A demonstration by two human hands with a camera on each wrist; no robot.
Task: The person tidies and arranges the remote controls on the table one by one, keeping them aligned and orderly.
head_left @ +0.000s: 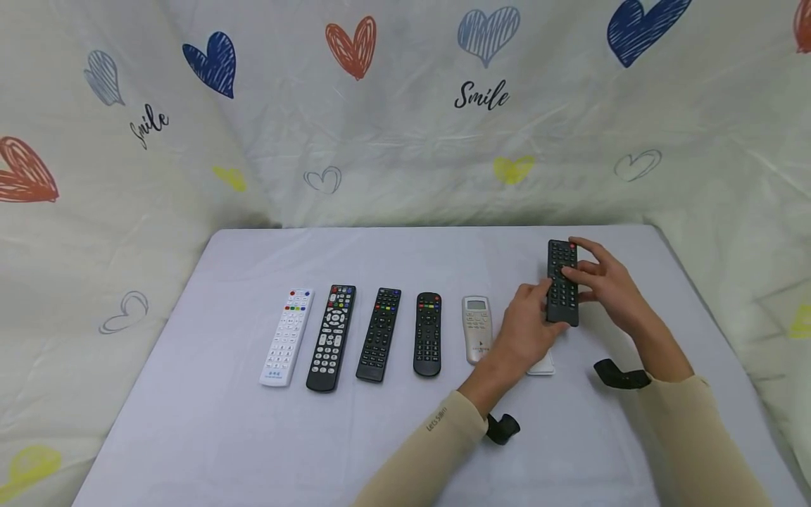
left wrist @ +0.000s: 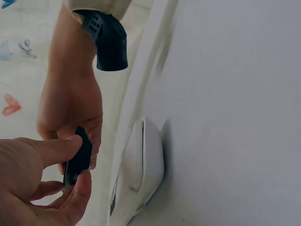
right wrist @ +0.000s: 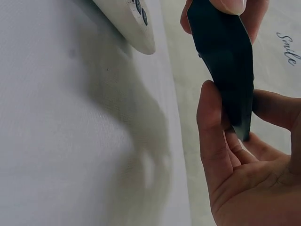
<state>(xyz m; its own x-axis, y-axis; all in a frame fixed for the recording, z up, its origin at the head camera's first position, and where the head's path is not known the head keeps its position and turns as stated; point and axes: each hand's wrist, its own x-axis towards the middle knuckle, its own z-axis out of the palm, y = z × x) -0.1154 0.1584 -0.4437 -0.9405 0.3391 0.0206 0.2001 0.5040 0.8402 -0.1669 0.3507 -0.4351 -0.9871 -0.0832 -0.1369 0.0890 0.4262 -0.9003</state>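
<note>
Both hands hold a black remote control (head_left: 562,299) above the right part of the table, its buttons facing up. My left hand (head_left: 527,325) pinches its lower left side, thumb near the bottom end. On the upper right side my right hand (head_left: 610,290) grips it, with the thumb over the buttons. The right wrist view shows the remote's dark underside (right wrist: 228,61) between the fingers of both hands. Under the left hand lies a white remote (head_left: 541,366), mostly hidden; the left wrist view shows that white remote (left wrist: 141,165) from its end.
To the left, several remotes lie in a row: a white one (head_left: 287,339), black ones (head_left: 331,339) (head_left: 379,336) (head_left: 427,334), and a silvery one with a small display (head_left: 476,327). A white cloth covers the table (head_left: 209,436). Behind hangs a heart-patterned curtain (head_left: 405,127).
</note>
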